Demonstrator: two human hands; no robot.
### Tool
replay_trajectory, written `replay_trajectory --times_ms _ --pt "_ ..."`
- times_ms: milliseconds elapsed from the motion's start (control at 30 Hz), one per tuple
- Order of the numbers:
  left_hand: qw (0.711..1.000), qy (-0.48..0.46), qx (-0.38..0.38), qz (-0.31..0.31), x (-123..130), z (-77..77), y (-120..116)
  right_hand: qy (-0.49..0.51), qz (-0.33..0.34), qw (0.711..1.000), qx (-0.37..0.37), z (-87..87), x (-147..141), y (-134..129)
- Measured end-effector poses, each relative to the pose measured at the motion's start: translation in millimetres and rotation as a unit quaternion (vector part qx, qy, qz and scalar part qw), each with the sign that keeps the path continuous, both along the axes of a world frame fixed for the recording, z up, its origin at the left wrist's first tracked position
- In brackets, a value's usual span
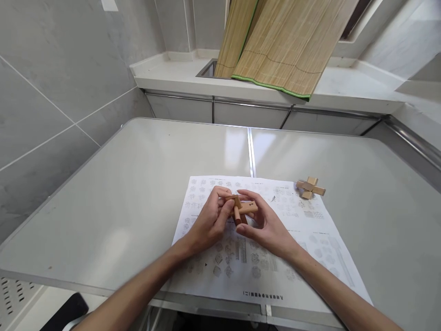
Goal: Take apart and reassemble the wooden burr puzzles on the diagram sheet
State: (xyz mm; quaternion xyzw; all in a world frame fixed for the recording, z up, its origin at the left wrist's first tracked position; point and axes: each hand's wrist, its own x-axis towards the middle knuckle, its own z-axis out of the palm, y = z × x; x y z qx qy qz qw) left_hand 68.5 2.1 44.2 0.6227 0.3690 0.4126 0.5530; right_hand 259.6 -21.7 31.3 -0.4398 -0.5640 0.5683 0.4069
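Several wooden pieces fitted crosswise form a wooden burr puzzle [247,208], held above the printed sheet in front of me. A dark number mark shows on the piece pointing right. My left hand [214,215] pinches the puzzle from the left, thumb pressed on its near side. Around its right side curve the fingers of my right hand [267,224], with the thumb low by a dark reddish piece. The fingers cover part of the pieces, so how they all join is hidden. A second wooden puzzle [309,187], cross-shaped, rests on the sheet's far right corner.
The large printed sheet [275,289] with small diagrams lies on a light folding table [144,174] that has a metal seam. Behind are a white counter [172,78], a sink edge [206,69] and a hanging bamboo blind [282,46]. A black object [69,312] sits lower left.
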Motion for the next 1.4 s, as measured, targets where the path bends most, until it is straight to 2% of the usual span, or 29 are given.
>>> replay_trajectory --times_ms 233,533,900,1067,1200,1400 --pt "0.999 0.024 0.04 0.017 -3.3 0.2 0.5 -0.034 -0.004 0.999 0.007 6.3 0.0 0.6" --pt "0.997 0.064 0.028 0.034 -8.7 6.8 9.0 -0.096 -0.038 0.994 0.046 11.4 3.1 4.5" --pt "0.998 0.05 0.023 0.037 -12.3 0.7 11.6 -0.095 -0.035 0.992 0.072 10.0 0.5 7.2" --pt "0.999 0.04 0.007 0.03 -9.1 2.9 12.9 -0.081 -0.03 0.994 0.068 8.9 0.5 8.0" --pt "0.994 0.091 0.037 0.04 -7.5 5.1 14.1 -0.086 -0.034 0.995 0.047 10.6 1.8 6.2" --pt "0.995 0.091 0.031 0.038 -7.6 0.8 16.0 -0.081 -0.033 0.996 0.019 14.7 5.1 5.4"
